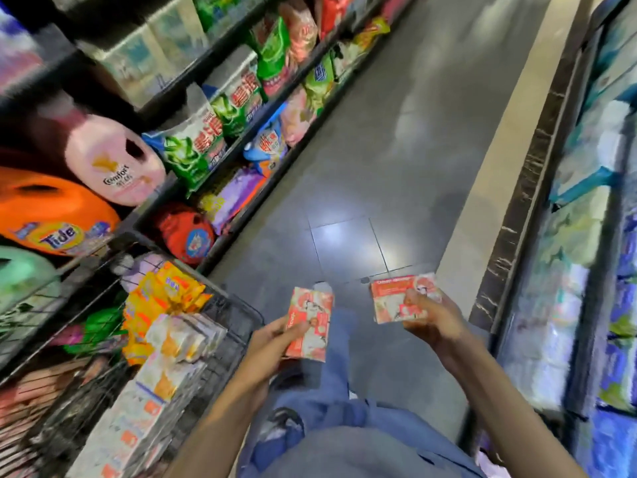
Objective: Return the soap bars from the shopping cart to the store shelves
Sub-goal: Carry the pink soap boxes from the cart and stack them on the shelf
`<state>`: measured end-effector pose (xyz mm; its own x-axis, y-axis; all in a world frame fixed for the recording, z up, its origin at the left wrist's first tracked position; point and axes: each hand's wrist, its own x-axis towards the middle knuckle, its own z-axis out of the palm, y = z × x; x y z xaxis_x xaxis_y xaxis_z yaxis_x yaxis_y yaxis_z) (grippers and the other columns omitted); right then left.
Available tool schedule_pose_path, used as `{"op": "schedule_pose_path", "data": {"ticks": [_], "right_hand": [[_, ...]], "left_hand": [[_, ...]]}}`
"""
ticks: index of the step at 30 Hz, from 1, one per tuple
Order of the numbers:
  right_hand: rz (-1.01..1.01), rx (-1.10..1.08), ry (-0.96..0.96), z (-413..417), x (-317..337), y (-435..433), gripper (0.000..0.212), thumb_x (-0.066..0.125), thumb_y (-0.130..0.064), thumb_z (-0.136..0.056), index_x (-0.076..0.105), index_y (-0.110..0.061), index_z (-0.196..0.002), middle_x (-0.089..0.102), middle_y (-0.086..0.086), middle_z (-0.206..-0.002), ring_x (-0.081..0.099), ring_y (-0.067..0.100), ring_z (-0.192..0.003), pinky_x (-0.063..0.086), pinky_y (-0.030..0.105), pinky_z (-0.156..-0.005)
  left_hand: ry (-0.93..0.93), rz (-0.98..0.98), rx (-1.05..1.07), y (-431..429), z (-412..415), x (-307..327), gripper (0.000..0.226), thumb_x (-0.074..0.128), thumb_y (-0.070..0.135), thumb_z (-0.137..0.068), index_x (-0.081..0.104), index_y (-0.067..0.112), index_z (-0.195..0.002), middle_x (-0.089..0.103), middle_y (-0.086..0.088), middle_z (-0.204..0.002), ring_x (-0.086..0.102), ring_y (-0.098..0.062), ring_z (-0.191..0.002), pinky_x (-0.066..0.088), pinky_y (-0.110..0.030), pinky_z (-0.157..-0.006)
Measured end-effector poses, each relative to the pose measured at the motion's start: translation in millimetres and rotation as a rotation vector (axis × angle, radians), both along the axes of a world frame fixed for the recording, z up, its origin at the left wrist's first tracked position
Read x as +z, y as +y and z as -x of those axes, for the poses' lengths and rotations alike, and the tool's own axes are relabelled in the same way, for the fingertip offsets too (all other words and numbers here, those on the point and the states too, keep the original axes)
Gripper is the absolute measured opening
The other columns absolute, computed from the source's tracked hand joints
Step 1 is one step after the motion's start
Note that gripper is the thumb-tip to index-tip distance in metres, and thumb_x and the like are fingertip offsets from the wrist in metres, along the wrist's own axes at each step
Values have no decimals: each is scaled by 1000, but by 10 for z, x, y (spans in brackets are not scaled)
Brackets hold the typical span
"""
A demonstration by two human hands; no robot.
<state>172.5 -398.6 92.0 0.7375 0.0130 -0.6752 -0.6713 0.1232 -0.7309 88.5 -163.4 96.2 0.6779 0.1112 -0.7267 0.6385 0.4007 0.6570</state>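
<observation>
My left hand (272,343) grips a pink-and-white soap bar pack (310,322) upright over the aisle floor. My right hand (431,315) holds a second pink-and-white soap pack (389,301), thumb across its front. Both packs hang above my legs, apart from each other. The black wire shopping cart (234,315) stands at the lower left, just left of my left hand. It holds several white-and-orange soap boxes (172,360) and yellow-orange packs (162,294). The view is motion-blurred.
Shelves on the left (220,188) carry detergent jugs and bags of washing powder. Shelves on the right (586,236) hold stacked paper packs. A grey tiled aisle floor (379,167) runs between them.
</observation>
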Motion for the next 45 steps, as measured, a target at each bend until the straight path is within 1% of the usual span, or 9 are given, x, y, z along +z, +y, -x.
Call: {"op": "schedule_pose_path", "data": {"ticks": [8, 11, 17, 23, 29, 35, 39, 42, 45], "right_hand": [[-21, 53, 13, -1780, -39, 296, 15, 62, -17, -85, 58, -15, -99, 63, 4, -78, 58, 14, -67, 49, 23, -60], [-54, 57, -2, -2371, 46, 418, 33, 73, -24, -69, 60, -15, -98, 67, 4, -79, 61, 14, -67, 50, 24, -61], [-143, 30, 37, -3395, 81, 544, 45, 71, -19, -69, 59, 0, -108, 70, 17, -86, 68, 21, -69, 54, 25, -55], [-138, 256, -2, -4785, 91, 790, 61, 77, -31, -52, 61, -8, -106, 70, 11, -85, 67, 16, -70, 52, 25, -60], [-161, 555, -90, -6354, 667, 1387, 89, 89, -39, -34, 61, -1, -110, 70, 20, -98, 65, 30, -85, 51, 48, -86], [-315, 836, -267, -7435, 1606, 2198, 110, 92, -50, -14, 62, -7, -111, 70, 15, -100, 66, 28, -84, 52, 39, -70], [-470, 957, -399, -7824, 2192, 2681, 101, 91, -50, -16, 60, -21, -107, 72, 1, -89, 69, 13, -72, 56, 26, -56], [-525, 1032, -526, -8042, 2606, 2990, 58, 86, -30, -52, 59, -21, -102, 70, 0, -79, 67, 10, -63, 54, 24, -52], [-534, 1056, -692, -8197, 3034, 3283, 32, 66, -21, -64, 56, -22, -94, 68, -4, -73, 65, 10, -60, 56, 26, -53]], "left_hand": [[-27, -35, 3, 242, -2044, 27, 13, 64, 13, -84, 68, 6, -95, 70, -4, -73, 62, -8, -55, 49, -22, -57], [-66, -72, -42, 399, -2808, 145, 16, 64, 16, -85, 68, 8, -99, 69, -1, -73, 61, -4, -53, 46, -14, -49], [-70, -158, -75, 630, -4001, 263, 17, 66, 25, -83, 68, 16, -97, 70, 1, -79, 60, -6, -62, 47, -15, -54], [-93, -182, 73, 812, -4984, 326, 19, 67, 28, -78, 69, 19, -94, 71, 5, -75, 60, -7, -63, 46, -24, -64], [-209, -173, 355, 1015, -5845, 807, 23, 64, 19, -80, 68, 12, -101, 74, -2, -81, 66, -7, -63, 50, -17, -55], [-376, -312, 517, 1345, -6420, 1556, 37, 65, 22, -67, 66, 7, -101, 73, -2, -78, 66, -7, -61, 47, -14, -51], [-493, -510, 492, 1646, -6588, 2164, 30, 70, 22, -69, 66, 10, -95, 73, 1, -77, 65, -5, -61, 47, -14, -52], [-570, -686, 445, 1928, -6654, 2680, 36, 71, 34, -63, 69, 11, -91, 72, -1, -82, 65, -8, -66, 51, -16, -56], [-609, -858, 391, 2195, -6696, 3221, 34, 71, 41, -61, 75, 21, -89, 74, 1, -85, 67, -8, -71, 52, -17, -59]]}}
